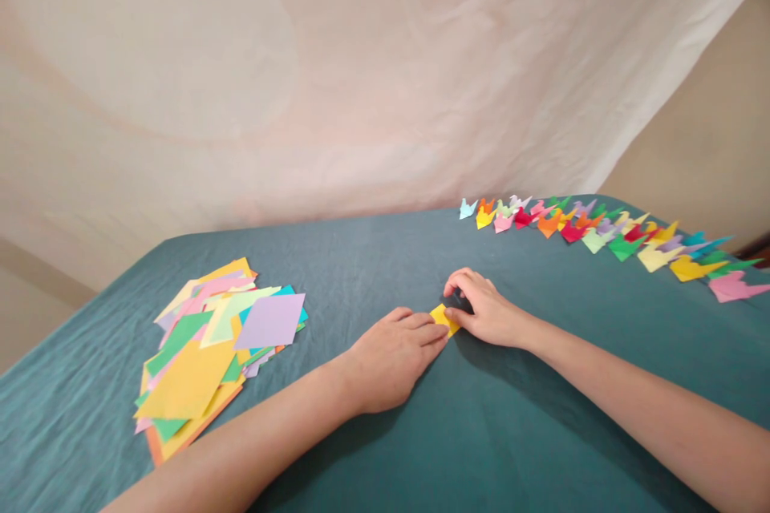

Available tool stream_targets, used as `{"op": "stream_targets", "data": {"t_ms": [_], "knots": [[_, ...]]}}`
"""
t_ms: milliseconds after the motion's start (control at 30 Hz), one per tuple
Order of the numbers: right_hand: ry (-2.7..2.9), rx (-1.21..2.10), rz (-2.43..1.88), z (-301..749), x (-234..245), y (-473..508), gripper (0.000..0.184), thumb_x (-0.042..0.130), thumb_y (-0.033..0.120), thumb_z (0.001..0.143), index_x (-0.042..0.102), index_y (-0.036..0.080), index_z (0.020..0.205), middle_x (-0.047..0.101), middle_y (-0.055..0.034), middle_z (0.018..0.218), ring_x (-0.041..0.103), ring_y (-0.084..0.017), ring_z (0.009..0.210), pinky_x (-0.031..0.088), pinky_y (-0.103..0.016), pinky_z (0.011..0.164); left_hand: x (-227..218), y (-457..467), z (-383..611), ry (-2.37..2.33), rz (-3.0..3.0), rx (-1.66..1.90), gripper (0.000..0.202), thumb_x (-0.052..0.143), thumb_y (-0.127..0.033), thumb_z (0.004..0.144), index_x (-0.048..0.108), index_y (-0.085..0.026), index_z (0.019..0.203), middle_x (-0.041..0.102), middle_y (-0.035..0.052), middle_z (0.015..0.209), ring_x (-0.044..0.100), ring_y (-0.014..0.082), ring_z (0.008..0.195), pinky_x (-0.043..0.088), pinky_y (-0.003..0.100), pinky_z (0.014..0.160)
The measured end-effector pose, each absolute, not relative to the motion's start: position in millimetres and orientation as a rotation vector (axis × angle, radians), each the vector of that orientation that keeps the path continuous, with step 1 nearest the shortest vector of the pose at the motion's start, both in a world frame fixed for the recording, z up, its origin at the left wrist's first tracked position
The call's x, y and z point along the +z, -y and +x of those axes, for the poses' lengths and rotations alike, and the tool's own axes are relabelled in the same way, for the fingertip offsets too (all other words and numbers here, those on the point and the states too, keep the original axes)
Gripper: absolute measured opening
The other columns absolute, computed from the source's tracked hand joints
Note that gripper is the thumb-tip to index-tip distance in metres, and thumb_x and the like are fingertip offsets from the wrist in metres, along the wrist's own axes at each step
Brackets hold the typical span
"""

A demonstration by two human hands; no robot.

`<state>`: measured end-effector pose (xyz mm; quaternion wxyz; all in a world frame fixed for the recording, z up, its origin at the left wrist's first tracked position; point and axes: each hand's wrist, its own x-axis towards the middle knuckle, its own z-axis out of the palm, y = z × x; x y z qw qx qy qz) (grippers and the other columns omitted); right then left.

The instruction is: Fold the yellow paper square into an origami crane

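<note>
A small folded piece of yellow paper (pixel 441 313) lies on the cloth-covered table between my two hands. My left hand (pixel 400 353) is palm down, its fingers together and holding the left side of the paper against the cloth. The left thumb is hidden. From the right comes my right hand (pixel 481 309), its thumb touching the right edge of the paper. The right index finger curves away above, with a dark gap between it and the thumb. Fingers cover much of the paper, so its exact folded shape cannot be made out.
On the left is a loose pile of coloured paper squares (pixel 186 377), topped by a lilac square (pixel 270 321). Several folded paper birds stand in rows at the far right, with a pink bird (pixel 735 286) nearest. A pale cloth (pixel 361 80) hangs behind the dark green tablecloth (pixel 373 256).
</note>
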<state>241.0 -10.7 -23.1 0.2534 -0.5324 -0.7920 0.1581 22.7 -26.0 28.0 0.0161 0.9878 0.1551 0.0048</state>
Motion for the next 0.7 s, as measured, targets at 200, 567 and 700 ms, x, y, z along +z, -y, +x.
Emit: {"op": "stream_targets", "data": {"t_ms": [200, 567, 700], "knots": [[2.163, 0.533, -1.235, 245.9, -15.8, 27.3, 0.03, 0.045, 0.008, 0.082, 0.054, 0.02, 0.107, 0.051, -0.0072, 0.106, 0.052, -0.017, 0.095, 0.046, -0.033, 0.083, 28.6, 26.6, 22.3, -0.495, 3.101, 0.011, 0.039, 0.041, -0.016, 0.086, 0.045, -0.016, 0.125, 0.055, 0.0066, 0.122, 0.044, 0.0207, 0.115, 0.031, 0.033, 0.097], [2.524, -0.031, -1.131, 245.0, -19.2, 65.5, 0.041, 0.041, 0.007, 0.085, 0.055, 0.021, 0.121, 0.057, -0.0124, 0.112, 0.051, -0.025, 0.105, 0.048, -0.042, 0.083, 29.2, 29.3, 24.0, -0.586, 3.126, 0.082, 0.033, 0.041, -0.017, 0.088, 0.049, -0.018, 0.12, 0.053, 0.0089, 0.115, 0.044, 0.022, 0.112, 0.034, 0.036, 0.095], [2.53, -0.029, -1.144, 247.2, -19.6, 66.2, 0.044, 0.041, 0.004, 0.084, 0.055, 0.023, 0.122, 0.055, -0.0123, 0.118, 0.05, -0.024, 0.11, 0.047, -0.043, 0.087, 30.6, 29.1, 23.4, -0.598, 3.124, 0.092, 0.032, 0.043, -0.016, 0.087, 0.051, -0.018, 0.118, 0.053, 0.0093, 0.109, 0.047, 0.0216, 0.105, 0.036, 0.037, 0.093]]}}
